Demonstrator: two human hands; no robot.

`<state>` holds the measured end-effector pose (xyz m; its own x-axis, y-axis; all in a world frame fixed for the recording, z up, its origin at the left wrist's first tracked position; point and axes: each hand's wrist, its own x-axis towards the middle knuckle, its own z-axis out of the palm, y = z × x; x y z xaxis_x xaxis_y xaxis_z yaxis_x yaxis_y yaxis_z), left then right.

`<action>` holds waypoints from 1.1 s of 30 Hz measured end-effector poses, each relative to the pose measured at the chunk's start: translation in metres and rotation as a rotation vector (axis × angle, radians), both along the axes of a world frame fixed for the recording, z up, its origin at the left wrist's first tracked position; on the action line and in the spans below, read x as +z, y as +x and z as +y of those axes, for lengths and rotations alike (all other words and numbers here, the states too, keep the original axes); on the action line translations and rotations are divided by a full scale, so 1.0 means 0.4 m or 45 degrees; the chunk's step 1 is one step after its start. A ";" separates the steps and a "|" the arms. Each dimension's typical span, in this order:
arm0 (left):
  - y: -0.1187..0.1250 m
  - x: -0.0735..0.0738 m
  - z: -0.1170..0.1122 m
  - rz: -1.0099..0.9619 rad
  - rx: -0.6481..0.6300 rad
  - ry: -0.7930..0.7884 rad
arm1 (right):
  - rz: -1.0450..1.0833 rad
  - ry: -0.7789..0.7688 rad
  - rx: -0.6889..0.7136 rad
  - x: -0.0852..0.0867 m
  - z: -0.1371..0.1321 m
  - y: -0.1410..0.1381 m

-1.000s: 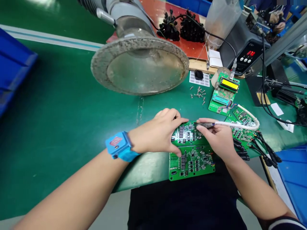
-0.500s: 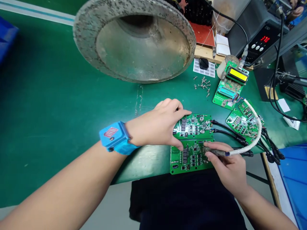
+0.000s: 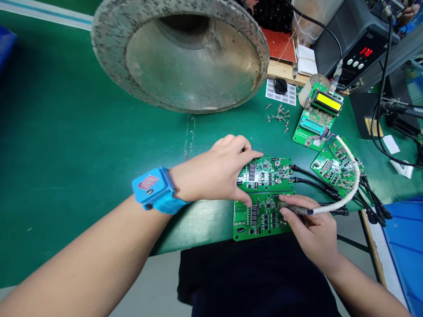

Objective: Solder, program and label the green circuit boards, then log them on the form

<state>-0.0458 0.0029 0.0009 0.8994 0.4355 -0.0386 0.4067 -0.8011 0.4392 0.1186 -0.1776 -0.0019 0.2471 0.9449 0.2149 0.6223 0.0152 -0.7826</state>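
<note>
Two green circuit boards (image 3: 274, 172) lie joined or edge to edge at the table's front edge, each with a four-digit display. My left hand (image 3: 221, 169), wearing a blue wrist strap (image 3: 155, 189), grips their left side, its thumb on the nearer board (image 3: 253, 226) and its index finger along the far board's top edge. In my right hand (image 3: 315, 229), fingers closed, is a grey tape-wrapped probe (image 3: 295, 209) pressed to the nearer board's right part; its tip is hidden. A white-sleeved cable (image 3: 353, 176) runs from it to a programmer board (image 3: 309, 127) with a yellow-lit screen (image 3: 328, 102).
A large metal fume hood (image 3: 194, 66) overhangs the table. Loose screws (image 3: 280, 113) and a label sheet (image 3: 287, 94) lie behind the boards. More circuit boards (image 3: 333, 169) with black leads sit to the right, below a soldering station (image 3: 360, 57).
The view has shifted very slightly. Both hands, the boards and the probe keep practically the same places relative to each other.
</note>
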 end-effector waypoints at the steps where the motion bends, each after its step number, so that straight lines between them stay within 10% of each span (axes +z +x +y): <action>1: 0.000 0.000 0.000 -0.001 0.001 0.004 | -0.001 0.003 -0.001 0.000 0.001 -0.001; 33: -0.018 -0.046 0.027 -0.151 -0.042 0.024 | -0.107 0.094 -0.079 -0.022 0.047 -0.039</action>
<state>-0.0529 0.0138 -0.0174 0.9111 0.4050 0.0766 0.3261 -0.8219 0.4671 0.1032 -0.1588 -0.0108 0.2830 0.9091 0.3057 0.6872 0.0301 -0.7258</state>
